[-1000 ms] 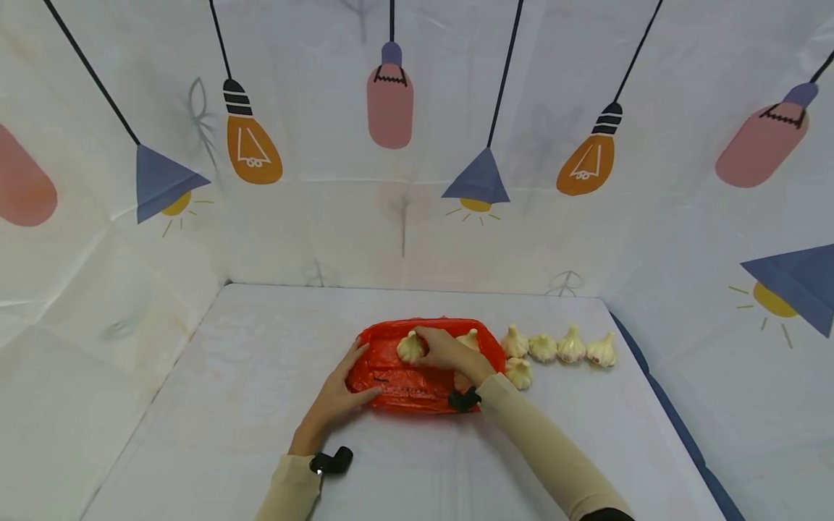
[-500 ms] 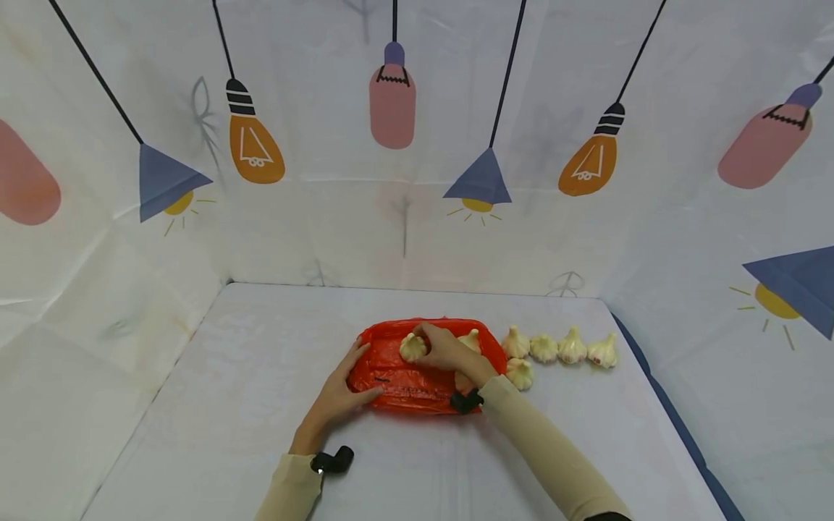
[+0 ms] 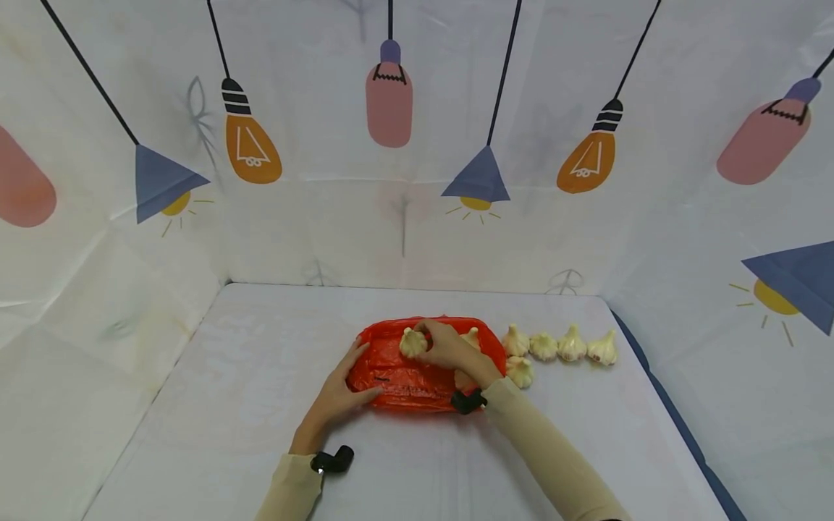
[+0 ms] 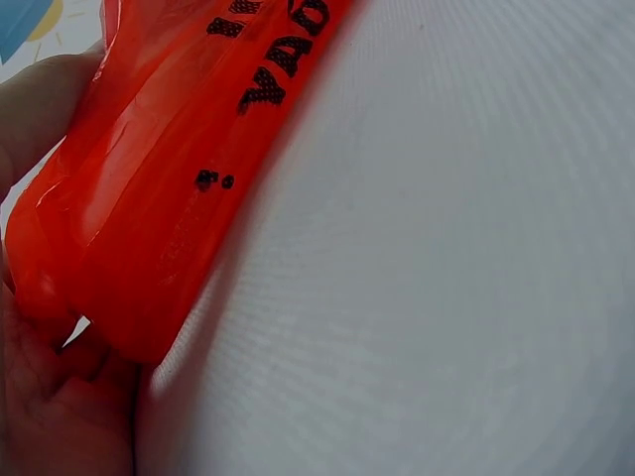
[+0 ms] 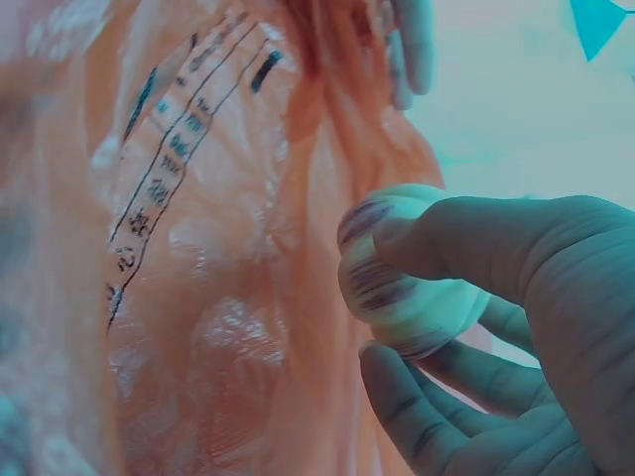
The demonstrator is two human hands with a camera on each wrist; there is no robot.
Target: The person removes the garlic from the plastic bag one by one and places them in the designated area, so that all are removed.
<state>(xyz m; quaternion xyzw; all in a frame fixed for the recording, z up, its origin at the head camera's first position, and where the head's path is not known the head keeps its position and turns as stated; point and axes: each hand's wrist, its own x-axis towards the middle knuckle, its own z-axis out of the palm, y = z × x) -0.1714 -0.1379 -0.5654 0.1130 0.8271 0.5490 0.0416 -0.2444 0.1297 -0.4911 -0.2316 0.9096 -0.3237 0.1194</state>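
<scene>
A red plastic bag [image 3: 407,387] lies spread open like a shallow basin on the white table, with dark printing on it. My right hand [image 3: 449,347] pinches a garlic bulb [image 3: 413,344] between thumb and fingers over the bag; purple streaks show on the bulb in the right wrist view. My left hand [image 3: 339,391] holds the bag's left end, fingers along the far side and thumb at the near side. Another garlic bulb [image 3: 470,337] sits inside the bag at the right, partly hidden by my right hand. Something pale under my right wrist is mostly covered.
Right of the bag, several garlic bulbs [image 3: 570,344] stand in a row, with one more bulb [image 3: 520,371] in front of the row by the bag's edge. The white table [image 3: 274,340] is bounded by a lamp-patterned sheet [image 3: 326,217] behind and on both sides.
My right hand and the garlic bulb it pinches have risen very slightly over the bag. My left hand stays in place on the bag's left end.
</scene>
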